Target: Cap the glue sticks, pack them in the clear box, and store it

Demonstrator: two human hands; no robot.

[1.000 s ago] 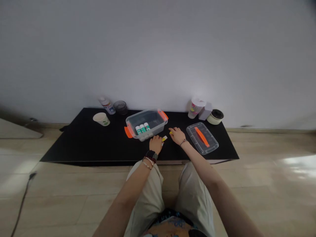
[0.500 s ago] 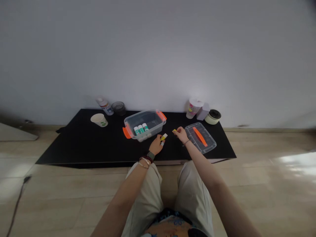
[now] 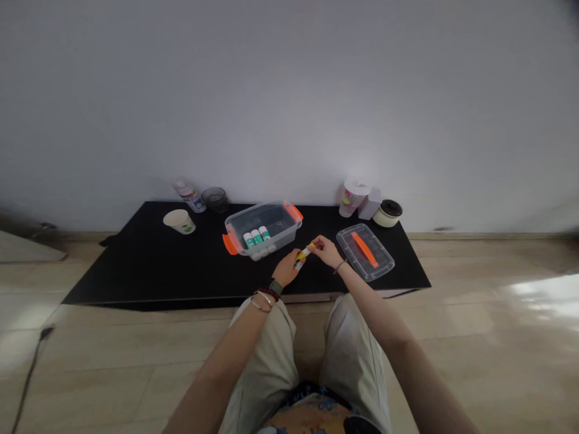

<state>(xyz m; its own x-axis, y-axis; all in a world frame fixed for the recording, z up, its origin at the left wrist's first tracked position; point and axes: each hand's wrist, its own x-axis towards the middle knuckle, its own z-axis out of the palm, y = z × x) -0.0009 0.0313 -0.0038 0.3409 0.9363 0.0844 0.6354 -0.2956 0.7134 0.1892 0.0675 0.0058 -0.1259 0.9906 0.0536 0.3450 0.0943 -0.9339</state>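
My left hand (image 3: 286, 268) is shut on a white glue stick (image 3: 299, 260) with a yellow end. My right hand (image 3: 326, 251) pinches a small yellow cap (image 3: 309, 248) in its fingertips, and the cap touches or nearly touches the top of the stick. The fingers partly hide both pieces. Just beyond my left hand stands a clear plastic box (image 3: 262, 229) with orange handles. It holds three glue sticks (image 3: 255, 237) with green labels. To the right of my right hand lies a clear lid (image 3: 365, 253) with an orange handle.
All this lies on a low black surface (image 3: 136, 271) against a pale wall. A paper cup (image 3: 180, 221), a spray can (image 3: 190, 196) and a dark glass (image 3: 215, 199) stand at the left. A plastic cup (image 3: 352, 198), a white box (image 3: 370, 204) and a round tin (image 3: 388, 213) stand at the right.
My hands have drawn closer together. The yellow cap in my right hand has moved left and now meets the glue stick, which my left hand has raised slightly.
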